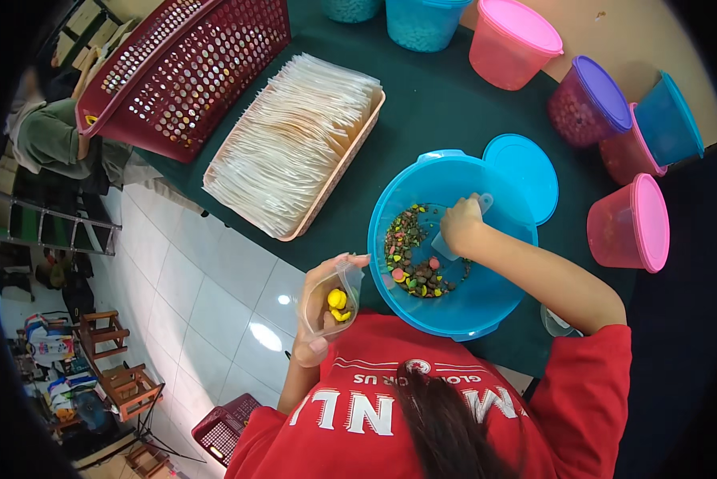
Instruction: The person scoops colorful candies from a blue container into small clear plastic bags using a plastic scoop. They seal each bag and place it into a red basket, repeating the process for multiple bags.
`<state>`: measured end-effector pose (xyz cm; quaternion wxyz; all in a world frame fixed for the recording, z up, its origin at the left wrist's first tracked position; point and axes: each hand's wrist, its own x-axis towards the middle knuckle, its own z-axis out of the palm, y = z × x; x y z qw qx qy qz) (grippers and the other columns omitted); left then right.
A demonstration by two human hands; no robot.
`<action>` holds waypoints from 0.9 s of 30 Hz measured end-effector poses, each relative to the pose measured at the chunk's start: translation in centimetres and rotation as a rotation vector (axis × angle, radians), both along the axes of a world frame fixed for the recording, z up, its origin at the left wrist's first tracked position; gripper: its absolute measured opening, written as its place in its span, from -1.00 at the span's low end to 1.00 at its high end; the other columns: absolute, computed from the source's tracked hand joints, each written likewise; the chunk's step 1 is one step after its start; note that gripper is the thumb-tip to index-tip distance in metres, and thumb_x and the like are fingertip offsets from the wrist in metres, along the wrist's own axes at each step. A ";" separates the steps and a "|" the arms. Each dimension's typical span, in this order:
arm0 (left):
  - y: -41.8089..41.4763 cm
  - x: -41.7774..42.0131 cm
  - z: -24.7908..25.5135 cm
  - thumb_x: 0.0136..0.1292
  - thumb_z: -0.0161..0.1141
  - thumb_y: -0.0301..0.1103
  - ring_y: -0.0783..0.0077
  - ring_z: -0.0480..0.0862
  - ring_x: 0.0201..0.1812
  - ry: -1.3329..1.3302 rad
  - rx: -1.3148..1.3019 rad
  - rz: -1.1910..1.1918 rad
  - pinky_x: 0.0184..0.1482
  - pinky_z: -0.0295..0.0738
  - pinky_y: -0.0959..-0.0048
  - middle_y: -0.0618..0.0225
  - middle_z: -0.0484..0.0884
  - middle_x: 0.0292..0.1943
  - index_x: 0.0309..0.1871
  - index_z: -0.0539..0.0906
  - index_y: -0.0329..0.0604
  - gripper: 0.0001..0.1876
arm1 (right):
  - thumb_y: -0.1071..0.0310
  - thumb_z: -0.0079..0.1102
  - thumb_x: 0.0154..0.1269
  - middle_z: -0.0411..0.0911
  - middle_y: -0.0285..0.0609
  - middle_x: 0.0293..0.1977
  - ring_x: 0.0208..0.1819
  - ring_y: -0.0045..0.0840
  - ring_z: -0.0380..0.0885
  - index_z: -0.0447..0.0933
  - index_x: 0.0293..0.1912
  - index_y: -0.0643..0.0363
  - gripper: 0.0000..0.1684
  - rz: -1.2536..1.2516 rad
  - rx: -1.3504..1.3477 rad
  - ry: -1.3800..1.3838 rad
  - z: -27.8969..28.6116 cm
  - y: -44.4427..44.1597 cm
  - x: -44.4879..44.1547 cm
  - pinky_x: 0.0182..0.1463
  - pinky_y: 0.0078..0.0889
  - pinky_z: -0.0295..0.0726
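Note:
My left hand point(315, 299) holds a clear plastic pouch point(349, 281) with its mouth spread, left of a large blue plastic tub point(388, 299). Yellow pieces point(337, 298) and some brown ones lie inside the pouch. Within the tub, my right hand point(463, 224) grips a translucent plastic scoop point(444, 246), whose handle sticks up past the fingers. Beside the scoop, mixed small brown, green, yellow and pink pieces point(421, 278) form a curved heap on the tub's left and lower floor. The scoop's contents cannot be made out.
A basket point(340, 179) packed with flat clear pouches point(292, 143) stands on the dark green tablecloth, near a large maroon perforated basket point(179, 78). A round blue lid point(523, 173) lies behind the tub. Several lidded pink, purple and blue containers point(619, 230) line the far and right sides. Another person point(53, 135) is at the left.

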<state>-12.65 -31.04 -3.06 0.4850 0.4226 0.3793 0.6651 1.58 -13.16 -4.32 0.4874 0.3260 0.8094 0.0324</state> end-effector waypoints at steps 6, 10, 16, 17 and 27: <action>0.7 0.6 -1.2 -0.20 0.08 0.10 0.12 0.33 0.08 -0.181 0.047 0.025 0.13 0.13 0.25 -0.06 0.33 -0.02 0.05 0.23 -0.31 -0.20 | 0.33 0.16 0.00 0.52 -0.17 -0.17 -0.06 -0.30 0.45 0.54 -0.18 0.14 -0.70 -0.029 -0.277 -0.001 -2.0 -0.5 -0.2 0.01 -0.09 0.30; 1.5 -0.1 -2.0 -0.26 0.14 0.18 0.17 0.35 0.02 0.042 0.091 0.086 0.14 0.14 0.20 0.02 0.31 -0.09 0.03 0.24 -0.36 -0.13 | 0.42 0.09 -0.02 0.53 -0.08 -0.20 -0.11 -0.27 0.49 0.54 -0.20 0.18 -0.71 -0.019 -0.354 0.056 -2.2 -0.9 -0.5 -0.03 -0.11 0.35; 2.0 -1.5 -1.7 -0.59 0.41 0.07 0.28 0.27 -0.03 0.389 0.099 -0.010 -0.02 0.19 0.38 0.14 0.21 -0.07 0.17 0.18 -0.28 0.13 | 0.44 0.04 -0.05 0.51 -0.01 -0.19 -0.13 -0.22 0.49 0.53 -0.20 0.26 -0.67 -0.067 -0.475 0.175 -1.9 0.3 -0.4 -0.02 -0.07 0.34; 2.0 -1.4 -1.4 -0.59 0.42 0.05 0.27 0.28 -0.02 0.424 0.101 -0.020 -0.02 0.20 0.37 0.13 0.21 -0.07 0.16 0.20 -0.28 0.11 | 0.42 0.02 -0.04 0.51 -0.01 -0.21 -0.14 -0.22 0.49 0.53 -0.19 0.26 -0.67 -0.076 -0.494 0.206 -1.4 0.7 -0.1 -0.03 -0.10 0.36; 1.6 0.1 1.0 -0.54 0.46 -0.14 0.29 0.42 -0.17 0.640 0.021 0.050 -0.09 0.25 0.37 0.22 0.50 -0.22 0.03 0.35 -0.23 -0.10 | 0.29 -0.13 0.05 0.53 0.01 -0.40 -0.29 -0.23 0.49 0.52 -0.31 0.24 -0.70 -0.206 -0.519 0.580 5.0 2.0 4.5 -0.22 -0.25 0.42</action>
